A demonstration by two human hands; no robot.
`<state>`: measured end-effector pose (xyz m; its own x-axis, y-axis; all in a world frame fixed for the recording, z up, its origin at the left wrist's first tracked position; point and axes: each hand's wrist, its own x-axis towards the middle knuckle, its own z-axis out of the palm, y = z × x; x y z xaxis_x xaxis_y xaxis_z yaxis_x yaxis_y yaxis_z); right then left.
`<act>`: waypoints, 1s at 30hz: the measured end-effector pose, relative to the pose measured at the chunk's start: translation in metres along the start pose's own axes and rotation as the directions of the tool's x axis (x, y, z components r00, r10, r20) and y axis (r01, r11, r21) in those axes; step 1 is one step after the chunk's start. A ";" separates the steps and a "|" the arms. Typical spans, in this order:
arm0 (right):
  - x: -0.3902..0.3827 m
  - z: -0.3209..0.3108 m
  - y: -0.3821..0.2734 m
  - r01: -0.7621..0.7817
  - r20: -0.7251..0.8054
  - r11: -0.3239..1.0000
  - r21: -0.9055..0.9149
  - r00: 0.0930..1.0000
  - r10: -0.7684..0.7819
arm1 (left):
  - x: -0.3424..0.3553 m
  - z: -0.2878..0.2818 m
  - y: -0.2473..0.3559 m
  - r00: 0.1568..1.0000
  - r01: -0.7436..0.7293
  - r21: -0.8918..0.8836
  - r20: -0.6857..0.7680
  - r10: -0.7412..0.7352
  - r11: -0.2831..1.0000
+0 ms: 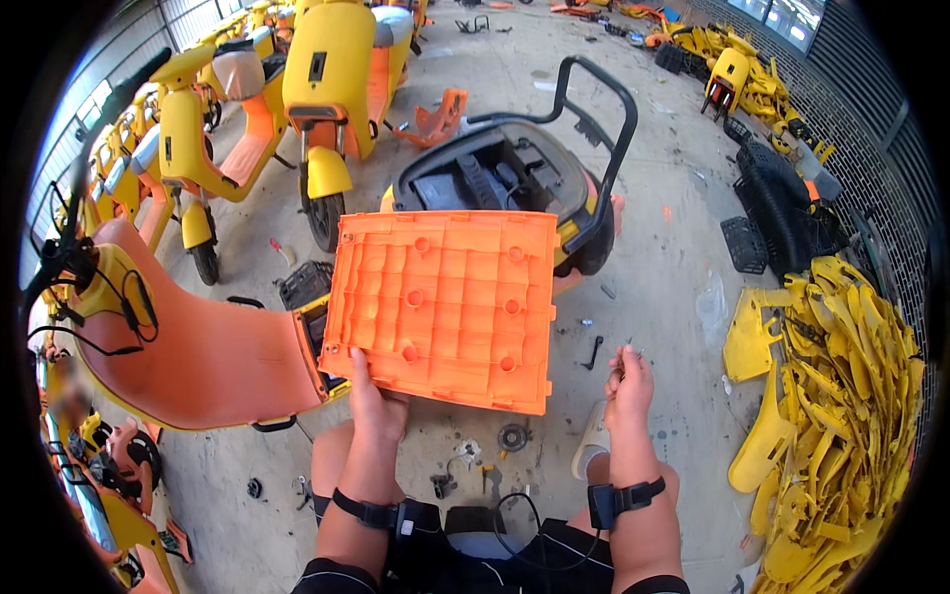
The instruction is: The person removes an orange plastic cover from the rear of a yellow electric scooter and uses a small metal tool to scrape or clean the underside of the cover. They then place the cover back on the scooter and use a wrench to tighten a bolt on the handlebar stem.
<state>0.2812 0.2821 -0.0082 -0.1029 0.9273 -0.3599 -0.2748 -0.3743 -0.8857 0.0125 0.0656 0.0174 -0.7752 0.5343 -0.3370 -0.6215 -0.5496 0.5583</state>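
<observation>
The left hand point(381, 408) pinches the panel point(460, 332) by its lower left edge, before the open bay point(556, 188) containing dark parts point(482, 180). The right hand point(630, 384) is raised, fingers curled; whether they pinch anything, I cannot tell.

We worked over a grey, stained concrete floor point(663, 223); a brick wall point(853, 148) ran along our right beneath a bright window point(795, 18), and a pale ribbed wall point(188, 20) closed the upper left.
</observation>
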 end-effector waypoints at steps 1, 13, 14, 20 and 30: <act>-0.004 0.001 -0.001 0.014 0.014 0.999 -0.034 1.000 -0.013 | 0.005 -0.005 0.003 1.000 -0.007 0.023 -0.014 0.007 1.000; -0.023 0.001 -0.020 0.178 -0.018 0.979 -0.095 0.983 -0.181 | 0.012 -0.009 0.008 0.995 -0.088 0.177 0.051 0.080 0.980; -0.023 0.002 -0.019 0.171 -0.017 0.980 -0.102 0.985 -0.173 | 0.010 -0.004 0.009 0.992 -0.121 0.229 0.067 0.108 0.966; -0.025 0.006 -0.003 0.117 0.065 0.985 -0.125 0.992 -0.110 | 0.012 -0.002 -0.003 0.997 -0.074 0.322 0.000 0.078 0.944; -0.073 0.036 0.008 0.428 0.543 0.752 -0.501 0.832 -0.112 | 0.000 0.000 -0.028 0.998 0.054 0.507 -0.001 -0.062 0.860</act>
<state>0.2516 0.2121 0.0214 -0.5743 0.8176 -0.0409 0.2282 0.1120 -0.9671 0.0297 0.0815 0.0019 -0.7349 0.5671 -0.3719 -0.5196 -0.1186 0.8461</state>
